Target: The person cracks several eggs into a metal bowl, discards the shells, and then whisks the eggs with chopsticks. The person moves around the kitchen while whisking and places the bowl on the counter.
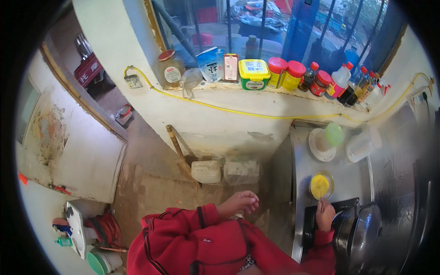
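Observation:
My right hand (325, 215) is at the near edge of a clear bowl (332, 184) on the steel counter. Its fingers are closed on a thin utensil, mostly hidden, that reaches into the yellow mixture (319, 185) in the bowl. The kind of utensil is not clear. My left hand (243, 202) hangs in the air in front of my body, left of the counter, fingers curled loosely and no object visible in it. Beyond the bowl, a light green cup (334, 134) and a white plate (312, 142) stand close together.
A metal pot (340, 227) and its lid (367, 230) are right of my right hand, by a black cooktop (310, 218). A clear plastic jug (362, 144) stands at the counter's back. Jars and bottles line the windowsill (220, 94). Plastic containers (206, 172) and a wooden stick (177, 144) are below.

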Demonstrator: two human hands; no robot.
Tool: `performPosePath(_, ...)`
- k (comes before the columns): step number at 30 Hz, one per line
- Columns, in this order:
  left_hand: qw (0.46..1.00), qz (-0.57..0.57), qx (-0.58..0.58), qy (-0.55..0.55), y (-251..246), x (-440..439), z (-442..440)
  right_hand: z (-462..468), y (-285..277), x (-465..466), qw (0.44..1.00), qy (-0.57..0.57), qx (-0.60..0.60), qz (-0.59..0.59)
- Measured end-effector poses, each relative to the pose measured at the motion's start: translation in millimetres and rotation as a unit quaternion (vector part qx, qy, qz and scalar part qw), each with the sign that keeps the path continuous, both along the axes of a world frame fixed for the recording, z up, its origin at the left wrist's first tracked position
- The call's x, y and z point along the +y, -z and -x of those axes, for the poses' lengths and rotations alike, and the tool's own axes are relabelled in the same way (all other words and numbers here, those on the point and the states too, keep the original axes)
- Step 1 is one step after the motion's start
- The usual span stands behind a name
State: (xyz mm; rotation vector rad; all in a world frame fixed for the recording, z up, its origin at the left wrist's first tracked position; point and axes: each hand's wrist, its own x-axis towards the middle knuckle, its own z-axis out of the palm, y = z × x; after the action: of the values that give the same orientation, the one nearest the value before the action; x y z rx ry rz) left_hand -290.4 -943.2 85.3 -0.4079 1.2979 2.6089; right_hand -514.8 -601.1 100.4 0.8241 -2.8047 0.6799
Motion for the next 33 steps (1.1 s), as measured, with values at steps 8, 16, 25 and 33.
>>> performPosePath(8,0.998,-0.035,-0.026,0.05,-0.2,-20.3,22.6,-8.5,-7.4,-7.0,0.997,0.067,-0.013,0.029)
performPosePath(16,0.97,0.101,-0.082,0.204,18.4,0.3,114.8,-45.0,-23.7,-1.3,0.985,0.132,-0.037,0.101)
performPosePath(25,0.976,0.101,-0.061,0.183,62.0,108.0,245.6,-31.9,-14.0,20.3,0.989,0.114,-0.014,0.09)
performPosePath(33,0.981,0.113,-0.114,0.108,67.9,162.6,283.8,-27.0,-15.5,20.5,0.989,0.05,-0.117,0.071)
